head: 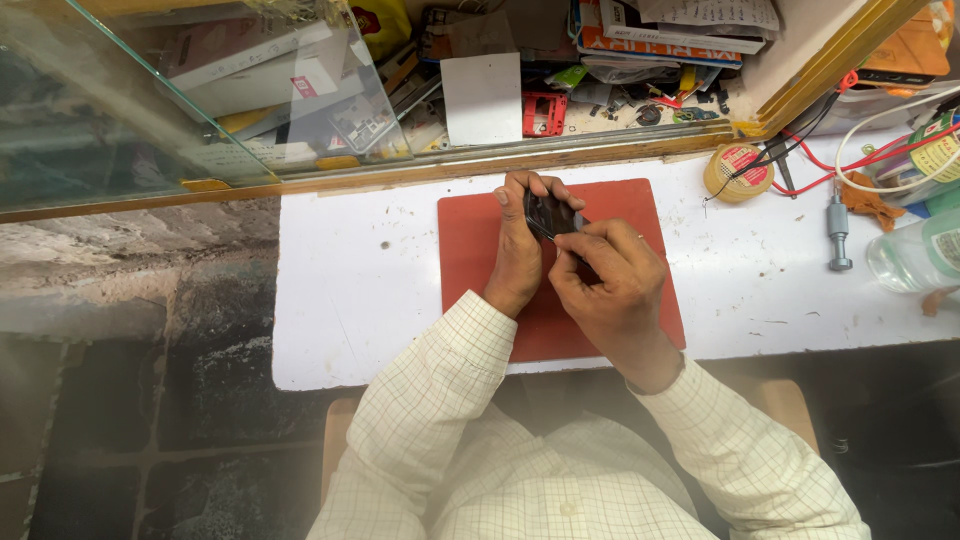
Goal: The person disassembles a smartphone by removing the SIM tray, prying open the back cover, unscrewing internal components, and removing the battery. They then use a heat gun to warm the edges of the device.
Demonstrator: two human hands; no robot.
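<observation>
A small dark phone-like device (pixel 550 212) is held over a red mat (pixel 470 250) on the white worktop (pixel 350 290). My left hand (pixel 518 245) wraps around the device's left side. My right hand (pixel 605 280) presses on its lower right edge with thumb and fingers; whether it holds a small tool is hidden. Both sleeves are pale checked fabric.
A glass pane (pixel 180 90) leans at the back left over a shelf of boxes and small parts. At the right lie a round tin (pixel 738 170), red and white wires (pixel 860 160), a metal screwdriver handle (pixel 838 235) and a clear bottle (pixel 915 255).
</observation>
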